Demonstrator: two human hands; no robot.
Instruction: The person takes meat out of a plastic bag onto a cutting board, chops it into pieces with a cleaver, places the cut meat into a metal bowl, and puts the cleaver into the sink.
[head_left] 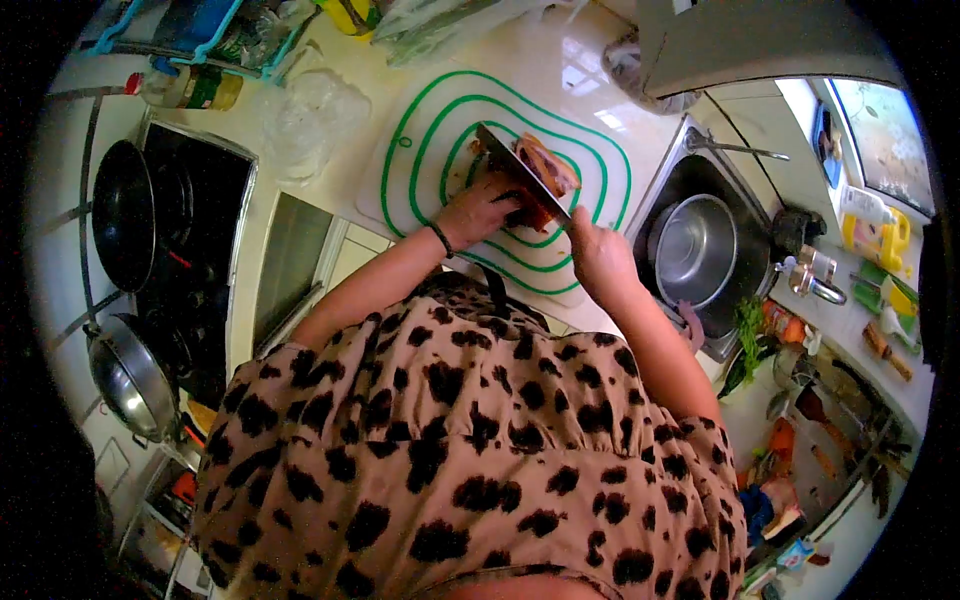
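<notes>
A piece of browned meat (pixel 545 165) lies on a white cutting board with green rings (pixel 400 165). My right hand (pixel 602 262) is closed round the handle of a wide dark knife (pixel 520 175), whose blade slants up and left across the meat. On the near side of the blade, my left hand (pixel 482 212) presses its bent fingers on a darker part of the meat. The fingertips are partly hidden in shadow beside the blade. Small bits of meat lie at the blade's far end.
Right of the board is a sink (pixel 725 185) holding a metal pot (pixel 695 250). At the left, a stove (pixel 205 200) bears a black pan (pixel 122 215) and a wok (pixel 130 380). Crumpled clear plastic (pixel 315 120) lies left of the board, and more plastic bags (pixel 440 25) behind it.
</notes>
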